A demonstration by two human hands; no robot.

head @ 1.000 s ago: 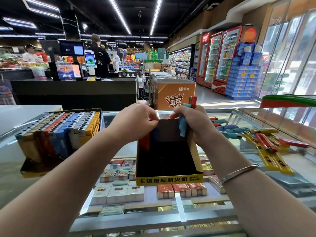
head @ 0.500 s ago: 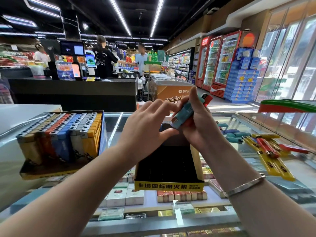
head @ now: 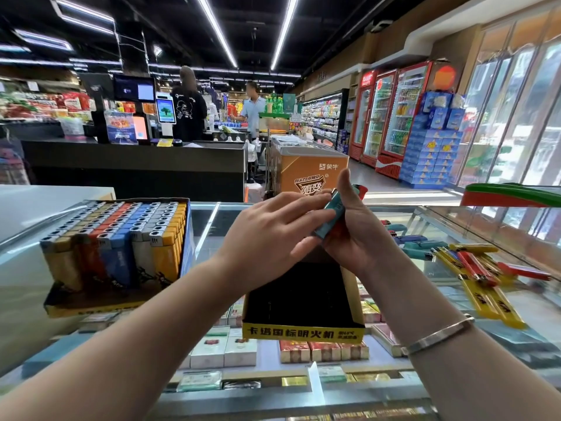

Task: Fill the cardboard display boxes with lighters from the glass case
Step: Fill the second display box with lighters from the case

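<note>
A single view is provided, from a wide-angle camera worn on the person's head. It faces forward and slightly downward over the glass-topped table [head: 209, 238], close enough that both forearms enter from the bottom edge and the left hand [head: 267, 235] and right hand [head: 355, 235] occupy the frame centre. The upper half looks along the shop aisle toward the checkout counter [head: 136, 162] and the drink fridges [head: 391, 117]. Straight lines bow near the frame edges. No second view exists, so no overlap applies.
</note>
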